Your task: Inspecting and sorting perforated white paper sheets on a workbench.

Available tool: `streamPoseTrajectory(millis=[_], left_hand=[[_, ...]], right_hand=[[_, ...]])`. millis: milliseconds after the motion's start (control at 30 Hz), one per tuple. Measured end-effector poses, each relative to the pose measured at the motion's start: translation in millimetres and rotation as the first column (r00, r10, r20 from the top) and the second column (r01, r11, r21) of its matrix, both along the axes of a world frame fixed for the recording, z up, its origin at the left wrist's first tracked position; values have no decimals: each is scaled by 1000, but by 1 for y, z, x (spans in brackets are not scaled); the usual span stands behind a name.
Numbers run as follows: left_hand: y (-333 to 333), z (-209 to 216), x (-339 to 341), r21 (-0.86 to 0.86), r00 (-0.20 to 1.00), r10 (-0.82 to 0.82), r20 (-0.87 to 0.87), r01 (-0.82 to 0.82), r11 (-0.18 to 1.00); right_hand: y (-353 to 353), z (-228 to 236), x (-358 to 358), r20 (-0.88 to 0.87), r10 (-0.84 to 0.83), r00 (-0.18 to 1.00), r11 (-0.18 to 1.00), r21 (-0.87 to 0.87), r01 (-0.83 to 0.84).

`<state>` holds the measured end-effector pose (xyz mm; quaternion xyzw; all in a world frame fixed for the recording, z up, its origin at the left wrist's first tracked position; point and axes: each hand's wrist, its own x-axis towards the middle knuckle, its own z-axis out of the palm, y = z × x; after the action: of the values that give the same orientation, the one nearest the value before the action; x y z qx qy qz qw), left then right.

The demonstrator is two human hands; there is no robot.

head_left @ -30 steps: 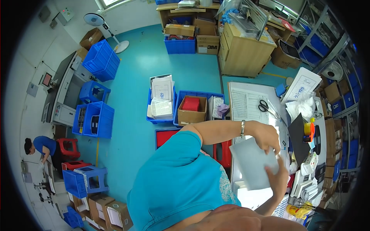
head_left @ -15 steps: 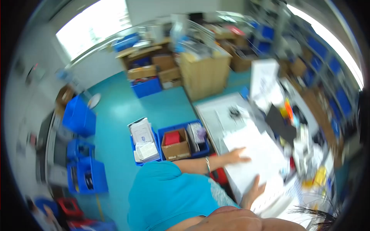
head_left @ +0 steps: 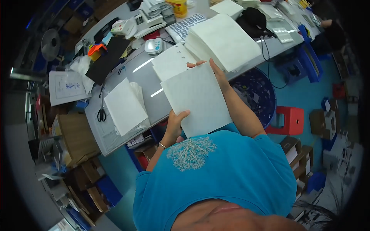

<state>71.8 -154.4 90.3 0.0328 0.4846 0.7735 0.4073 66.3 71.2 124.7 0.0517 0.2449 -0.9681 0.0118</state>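
Note:
A rectangular white paper sheet [head_left: 198,98] is held up in front of my chest, over the table's near edge; whether it is one sheet or several I cannot tell. My left hand [head_left: 176,125] grips its lower left edge, thumb on top and fingers underneath. At the upper right corner, my right hand [head_left: 219,75] holds the edge, its fingers partly behind the paper. Just beyond lies a white sheet [head_left: 169,61] with small holes or marks near its edge. A thick stack of white paper [head_left: 223,38] sits behind my right hand, and a smaller white pile [head_left: 125,107] lies to the left.
Black scissors [head_left: 101,114] lie on the grey table [head_left: 94,133] at the left. Along the back are a white device [head_left: 153,46], a yellow tub [head_left: 178,7] and a black cap [head_left: 252,21]. A dark blue bin [head_left: 266,96] and red stool [head_left: 289,120] stand at the right.
The view has swung round to face the table. My hands, earlier spread over white paper on the tabletop, now hold a sheet close to my chest.

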Motion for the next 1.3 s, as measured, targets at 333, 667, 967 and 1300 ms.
streamPoseTrajectory(millis=[333,667,967,1300], left_hand=[[77,2,8,-98,931,-358,70,364,926],[113,10,37,-219,864,-504,-23,487,846],[147,7,55,-101,831,-552,64,556,825],[166,1,73,-153,773,-634,42,632,760]], right_hand=[[27,-12,129,144,-573,807,816,185,547],[68,-2,186,101,-665,740,718,362,595],[104,-8,221,139,-682,718,673,503,542],[116,-12,245,155,-709,688,664,475,577]])
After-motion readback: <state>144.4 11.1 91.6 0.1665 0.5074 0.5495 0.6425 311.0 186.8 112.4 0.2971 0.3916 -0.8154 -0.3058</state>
